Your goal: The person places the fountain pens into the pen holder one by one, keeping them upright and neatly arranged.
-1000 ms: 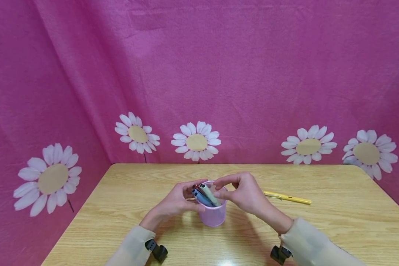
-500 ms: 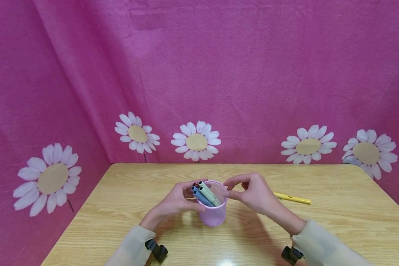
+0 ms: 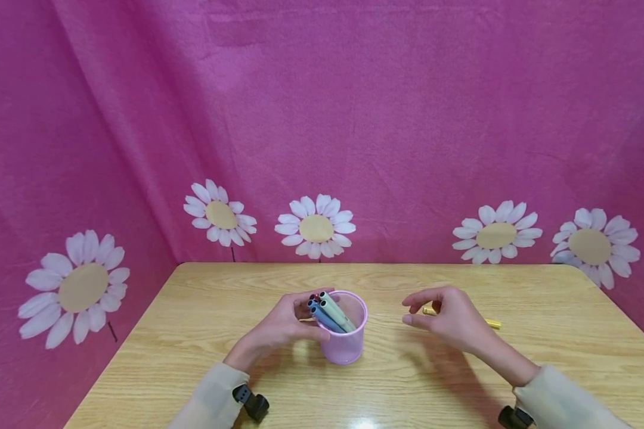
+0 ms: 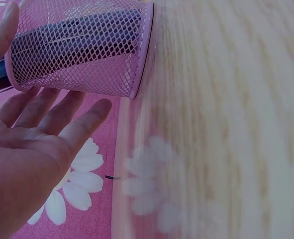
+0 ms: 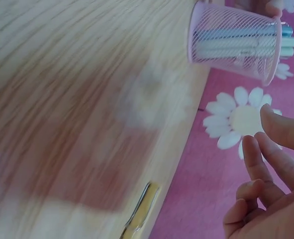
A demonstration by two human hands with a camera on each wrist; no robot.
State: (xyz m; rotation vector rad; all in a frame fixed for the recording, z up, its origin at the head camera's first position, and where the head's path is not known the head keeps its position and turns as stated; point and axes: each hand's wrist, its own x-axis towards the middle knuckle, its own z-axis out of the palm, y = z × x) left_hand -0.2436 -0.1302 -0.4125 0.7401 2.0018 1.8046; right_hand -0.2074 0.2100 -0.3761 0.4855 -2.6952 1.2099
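Head view, and the right hand (image 3: 453, 319) hangs just above the table (image 3: 542, 357), fingers loosely curled with the thumb under the forefinger, nothing held between them; the yellow pen (image 3: 491, 323) lies flat on the wood right behind it, on the far side of the knuckles, its middle hidden by the hand, one tip peeking out by the fingers and the other end trailing off to the hand's outer side; so its long axis runs across the table, side to side, tilted slightly nearer at the outer end.

The right hand is plainly the nearer one, almost over the pen; the left hand (image 3: 281, 325) is well apart from it, with the cup (image 3: 345, 342) in between.

That left hand wraps the pink mesh cup from its own side, thumb at the rim, fingers against the wall; left wrist view shows those fingers (image 4: 47, 112) fairly straight along the mesh (image 4: 82, 50), cradling more than clamping; the cup stands upright, several pens (image 3: 330, 313) leaning inside toward the left hand.

Right wrist view: fingers (image 5: 266, 174) part bent, palm bare; the yellow pen (image 5: 139, 211) shows blurred below the hand at the table's edge of the picture, lengthwise toward the cup (image 5: 234, 42).
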